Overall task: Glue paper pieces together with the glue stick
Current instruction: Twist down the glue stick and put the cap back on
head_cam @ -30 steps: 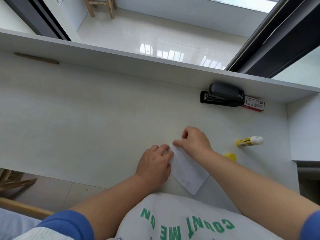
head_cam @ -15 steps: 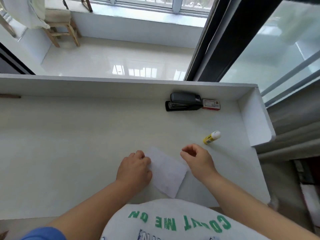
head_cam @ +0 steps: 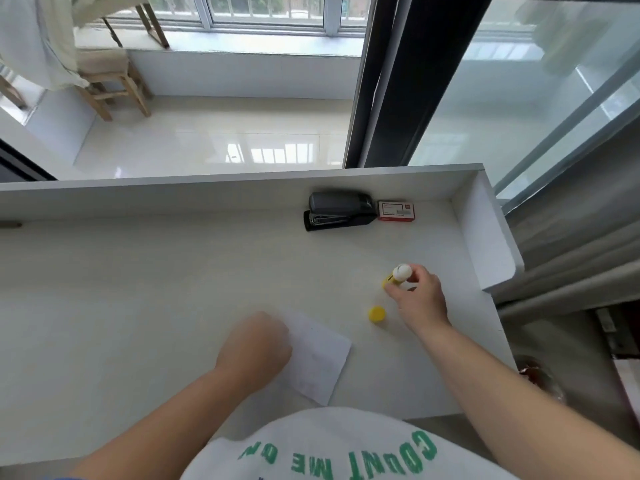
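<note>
The glue stick (head_cam: 398, 276) is in my right hand (head_cam: 420, 301), off to the right side of the tabletop (head_cam: 138, 289). My fingers (head_cam: 393, 289) are clamped around its yellow body, and its uncapped white end points up toward me. Its yellow cap (head_cam: 376, 313) lies on the tabletop just beside that hand, on the side nearer the paper. The paper (head_cam: 320, 358), a white sheet set at a slant, lies near the front edge in front of me, well apart from the stick. My left hand (head_cam: 256, 348) rests on the paper's left part with its fingers curled together, pressing it flat; it grips nothing. Farther back, against the raised rear wall of the tabletop, a black stapler (head_cam: 339, 210) sits with a small red and white staple box (head_cam: 396, 211) just beside it on the right.
</note>
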